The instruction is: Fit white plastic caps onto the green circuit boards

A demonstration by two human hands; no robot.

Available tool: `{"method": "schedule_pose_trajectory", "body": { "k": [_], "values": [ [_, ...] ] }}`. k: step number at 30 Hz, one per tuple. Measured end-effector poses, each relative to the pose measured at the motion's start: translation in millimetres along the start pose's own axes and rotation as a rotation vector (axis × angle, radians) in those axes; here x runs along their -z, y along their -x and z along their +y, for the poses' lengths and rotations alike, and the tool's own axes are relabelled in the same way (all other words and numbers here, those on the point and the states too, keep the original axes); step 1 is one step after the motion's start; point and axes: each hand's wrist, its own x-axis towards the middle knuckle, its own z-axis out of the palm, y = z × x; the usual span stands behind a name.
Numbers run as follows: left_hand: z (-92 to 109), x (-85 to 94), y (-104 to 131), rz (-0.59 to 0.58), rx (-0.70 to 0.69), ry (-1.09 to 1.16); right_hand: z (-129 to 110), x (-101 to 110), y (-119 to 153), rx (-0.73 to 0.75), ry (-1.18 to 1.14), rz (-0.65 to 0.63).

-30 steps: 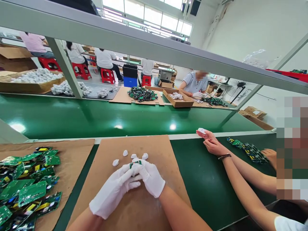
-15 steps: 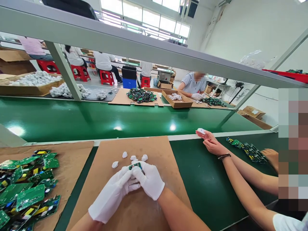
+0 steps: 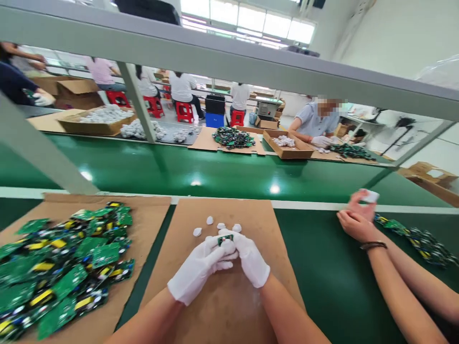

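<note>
Passable: near part of the cardboard (image 3: 222, 306); green bench (image 3: 311, 286) right of it, up to the co-worker's arms (image 3: 390, 267). In the way: boards (image 3: 71, 263) left, white pieces (image 3: 197, 232) ahead, rail (image 3: 229, 57) crossing higher up.

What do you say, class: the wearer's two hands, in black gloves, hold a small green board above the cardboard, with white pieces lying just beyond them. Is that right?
Not quite: the gloves are white, not black, as the head view shows. The left hand and right hand do hold a small green board above the cardboard, with white pieces just beyond.
</note>
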Motion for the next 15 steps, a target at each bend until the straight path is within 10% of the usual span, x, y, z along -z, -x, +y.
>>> {"method": "schedule_pose_trajectory", "body": {
  "k": [15],
  "values": [
    [-9.0, 5.3, -3.4, -0.021, -0.162, -0.194, -2.0, -2.2, 1.9, 0.049, 0.308, -0.001]
  ]
}}
